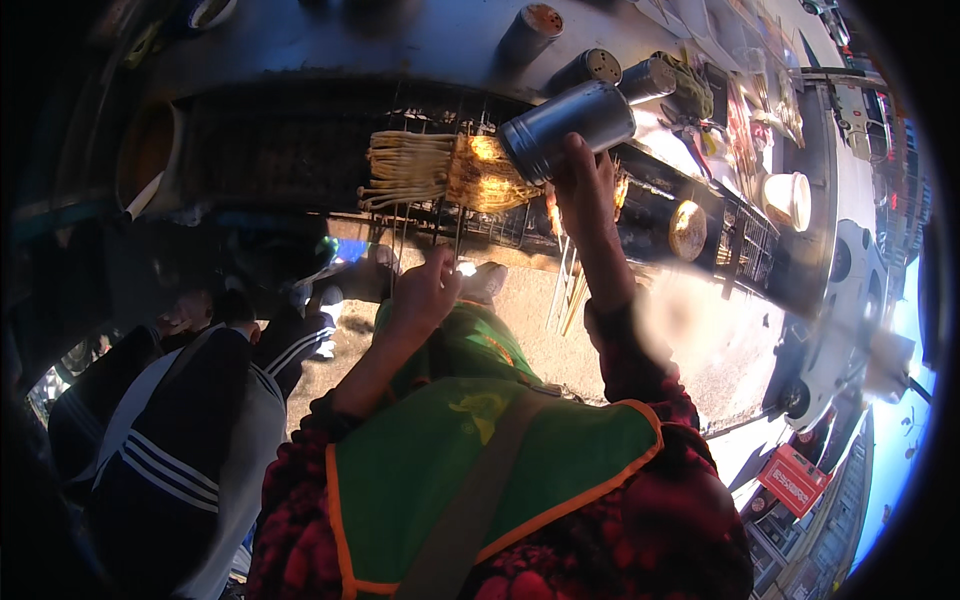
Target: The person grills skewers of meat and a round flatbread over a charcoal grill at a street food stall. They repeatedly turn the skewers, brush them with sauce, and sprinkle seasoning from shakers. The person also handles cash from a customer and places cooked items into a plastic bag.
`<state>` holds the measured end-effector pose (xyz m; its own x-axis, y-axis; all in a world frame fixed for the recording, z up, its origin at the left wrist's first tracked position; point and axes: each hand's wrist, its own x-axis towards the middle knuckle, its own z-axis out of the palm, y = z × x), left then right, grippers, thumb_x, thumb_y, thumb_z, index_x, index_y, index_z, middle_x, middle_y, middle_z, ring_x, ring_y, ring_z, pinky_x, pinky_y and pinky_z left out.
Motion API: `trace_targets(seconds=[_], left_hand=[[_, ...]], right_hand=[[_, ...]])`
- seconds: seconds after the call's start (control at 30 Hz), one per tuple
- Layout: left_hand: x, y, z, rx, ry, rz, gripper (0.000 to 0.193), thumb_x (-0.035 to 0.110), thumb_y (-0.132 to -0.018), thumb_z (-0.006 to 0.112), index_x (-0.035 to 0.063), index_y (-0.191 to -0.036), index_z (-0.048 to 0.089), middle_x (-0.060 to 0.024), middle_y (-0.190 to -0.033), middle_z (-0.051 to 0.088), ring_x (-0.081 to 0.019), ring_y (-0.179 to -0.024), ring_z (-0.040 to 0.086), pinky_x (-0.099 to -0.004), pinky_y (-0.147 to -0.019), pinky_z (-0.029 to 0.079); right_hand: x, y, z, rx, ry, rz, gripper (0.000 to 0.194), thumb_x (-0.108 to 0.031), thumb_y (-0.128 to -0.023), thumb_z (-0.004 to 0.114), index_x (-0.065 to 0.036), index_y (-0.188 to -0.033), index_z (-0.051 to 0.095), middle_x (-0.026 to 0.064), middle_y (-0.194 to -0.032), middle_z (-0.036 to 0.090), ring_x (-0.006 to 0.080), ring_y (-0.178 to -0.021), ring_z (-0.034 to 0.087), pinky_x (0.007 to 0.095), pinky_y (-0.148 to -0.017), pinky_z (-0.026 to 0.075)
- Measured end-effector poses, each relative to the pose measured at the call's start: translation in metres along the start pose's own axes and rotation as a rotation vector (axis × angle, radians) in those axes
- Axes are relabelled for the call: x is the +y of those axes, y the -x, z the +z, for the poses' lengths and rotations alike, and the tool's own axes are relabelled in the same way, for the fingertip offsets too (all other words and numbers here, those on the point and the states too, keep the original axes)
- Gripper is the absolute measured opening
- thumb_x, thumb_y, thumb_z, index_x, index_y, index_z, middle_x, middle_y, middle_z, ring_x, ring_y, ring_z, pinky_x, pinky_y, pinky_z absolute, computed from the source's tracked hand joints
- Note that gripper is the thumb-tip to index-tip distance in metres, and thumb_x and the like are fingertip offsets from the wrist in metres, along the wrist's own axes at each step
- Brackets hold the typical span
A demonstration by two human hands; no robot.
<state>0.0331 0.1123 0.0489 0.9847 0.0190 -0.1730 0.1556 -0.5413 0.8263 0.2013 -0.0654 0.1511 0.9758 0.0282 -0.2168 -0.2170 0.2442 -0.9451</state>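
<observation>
My right hand [589,195] grips a metal shaker canister [568,131], tilted on its side above the grill. Below its lower left end lies a flat fan of enoki mushrooms [409,169], pale at the stem ends. The rest of the fan is coated in browned seasoning [491,180]. Thin skewers [459,225] run from the mushrooms towards me, and my left hand [427,289] is closed around the end of one. Partly behind my right wrist, more skewered food [553,210] rests on the grill. The canister's pouring end is not clearly visible.
A long charcoal grill [517,225] crosses in front of me, with a round flatbread [688,230] towards its right. Several shakers [592,67] stand beyond it. A bowl [150,150] with a brush sits left, a white tub [787,199] right. People [180,420] are close on my left.
</observation>
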Motion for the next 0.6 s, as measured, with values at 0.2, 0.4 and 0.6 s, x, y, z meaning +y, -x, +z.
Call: trace_targets(seconds=[0.2,0.4,0.6], left_hand=[[0.013,-0.003,-0.010,-0.259,0.651,-0.373,0.015,0.009,-0.091,0.053,0.0046,-0.105,0.050,-0.0042,-0.068,0.058,-0.0059,-0.047,0.050,-0.0212,-0.041,0.039],[0.055,0.004,-0.051,-0.328,0.915,-0.225,0.017,0.007,-0.093,0.049,0.0040,-0.110,0.047,-0.0056,-0.072,0.056,-0.0057,-0.044,0.045,-0.0182,-0.039,0.036],[0.069,0.012,-0.060,-0.389,0.820,-0.204,0.020,0.006,-0.093,0.049,0.0050,-0.113,0.047,-0.0067,-0.073,0.055,-0.0058,-0.046,0.045,-0.0186,-0.041,0.037]], right_hand=[[0.005,-0.005,-0.019,0.065,0.196,0.089,0.057,-0.040,-0.077,0.072,0.001,-0.109,0.050,0.0053,-0.087,0.060,0.0088,-0.072,0.055,0.0220,-0.060,0.045],[-0.021,0.019,-0.053,0.060,-0.059,0.011,0.037,-0.031,-0.085,0.066,0.000,-0.102,0.054,0.0050,-0.088,0.060,0.0104,-0.075,0.057,0.0244,-0.067,0.047],[-0.055,0.036,-0.056,-0.018,-0.127,-0.100,0.046,-0.031,-0.092,0.055,0.000,-0.124,0.045,0.0103,-0.113,0.058,0.0228,-0.106,0.056,0.0420,-0.093,0.044]])
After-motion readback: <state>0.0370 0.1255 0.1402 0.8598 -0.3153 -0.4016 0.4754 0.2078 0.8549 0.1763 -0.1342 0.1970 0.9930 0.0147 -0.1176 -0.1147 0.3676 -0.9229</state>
